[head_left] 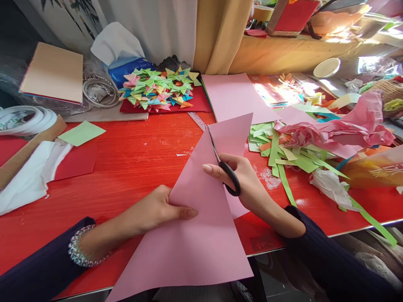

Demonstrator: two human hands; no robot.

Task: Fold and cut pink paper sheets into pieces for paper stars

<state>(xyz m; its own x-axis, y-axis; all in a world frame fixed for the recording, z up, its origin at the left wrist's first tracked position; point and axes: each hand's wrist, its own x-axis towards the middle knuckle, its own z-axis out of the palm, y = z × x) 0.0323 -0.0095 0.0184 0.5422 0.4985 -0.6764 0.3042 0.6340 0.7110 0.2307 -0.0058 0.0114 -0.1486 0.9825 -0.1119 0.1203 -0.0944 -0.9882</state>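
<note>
A large pink paper sheet [201, 247] slants across the front of the red table, its lower end hanging past the edge. My left hand [163, 209] grips its left side, thumb on top and the other fingers hidden beneath. In my right hand [244, 178] is a pair of scissors [232, 178] with black handles, thumb and fingers around the loops. The blades lie along the paper near its upper end, where a cut separates a flap on the right from the main part. How far the blades are apart I cannot tell.
Folded colourful paper pieces [157, 88] sit at the back, beside a stack of pink sheets [233, 90]. Green paper strips [277, 147] and crumpled pink paper [343, 130] cover the right. A green paper [82, 133] and white tape rolls [25, 119] lie left. A ruler [197, 120] pokes out behind.
</note>
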